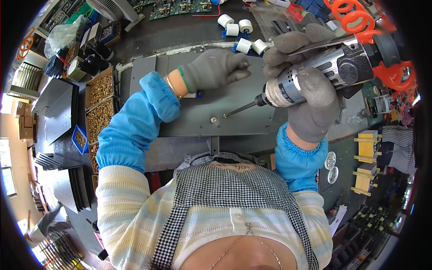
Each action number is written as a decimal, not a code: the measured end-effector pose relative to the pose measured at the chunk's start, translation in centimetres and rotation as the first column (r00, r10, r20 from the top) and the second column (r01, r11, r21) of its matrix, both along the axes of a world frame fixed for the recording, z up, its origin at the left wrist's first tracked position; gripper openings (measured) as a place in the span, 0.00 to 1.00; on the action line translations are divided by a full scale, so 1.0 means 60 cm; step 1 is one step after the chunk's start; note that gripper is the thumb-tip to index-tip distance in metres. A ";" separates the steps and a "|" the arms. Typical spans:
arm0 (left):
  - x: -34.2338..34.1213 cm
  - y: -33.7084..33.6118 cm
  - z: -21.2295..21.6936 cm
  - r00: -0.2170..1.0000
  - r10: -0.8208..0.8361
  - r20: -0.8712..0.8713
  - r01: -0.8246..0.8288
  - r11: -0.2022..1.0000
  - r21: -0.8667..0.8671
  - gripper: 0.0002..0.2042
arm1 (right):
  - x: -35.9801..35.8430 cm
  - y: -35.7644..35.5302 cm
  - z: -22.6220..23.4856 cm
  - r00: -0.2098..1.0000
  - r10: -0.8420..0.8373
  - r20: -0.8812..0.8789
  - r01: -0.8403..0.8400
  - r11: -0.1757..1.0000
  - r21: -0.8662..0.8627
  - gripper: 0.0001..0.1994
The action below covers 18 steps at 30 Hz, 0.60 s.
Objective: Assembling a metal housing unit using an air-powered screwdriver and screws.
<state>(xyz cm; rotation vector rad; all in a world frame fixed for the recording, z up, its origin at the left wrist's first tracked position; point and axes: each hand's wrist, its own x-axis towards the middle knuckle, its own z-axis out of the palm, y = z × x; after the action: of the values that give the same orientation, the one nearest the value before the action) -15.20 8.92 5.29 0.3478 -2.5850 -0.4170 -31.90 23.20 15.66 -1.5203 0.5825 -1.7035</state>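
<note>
Gripping a pneumatic screwdriver (315, 72), the right hand (310, 90) angles its bit toward a screw (214, 120) on the grey panel (243, 114); the left hand (213, 68) pinches a small screw.

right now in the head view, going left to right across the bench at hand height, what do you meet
trays of brass screws → left hand pinching something small → screw seated in the grey metal panel → driver bit tip → right hand gripping the pneumatic screwdriver → orange coiled air hose
</note>
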 end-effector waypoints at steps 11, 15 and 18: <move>-0.065 0.000 0.038 0.908 0.136 0.396 -0.106 0.990 -0.096 0.18 | 0.016 0.005 0.010 0.974 -0.225 0.023 0.219 0.965 0.143 0.27; 0.034 -0.039 -0.001 0.996 0.071 0.046 -0.085 0.857 0.509 0.09 | 0.013 0.011 0.014 0.971 -0.237 0.018 0.233 0.964 0.131 0.27; 0.031 -0.025 0.003 0.992 0.122 -0.042 -0.070 0.788 0.612 0.12 | 0.003 0.013 0.012 0.965 -0.260 -0.027 0.261 0.957 0.126 0.27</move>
<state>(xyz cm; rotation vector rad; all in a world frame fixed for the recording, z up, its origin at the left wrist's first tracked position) -13.36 7.43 5.45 0.6637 -2.2740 -1.2109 -31.70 23.95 16.36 -1.4095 0.9154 -1.8151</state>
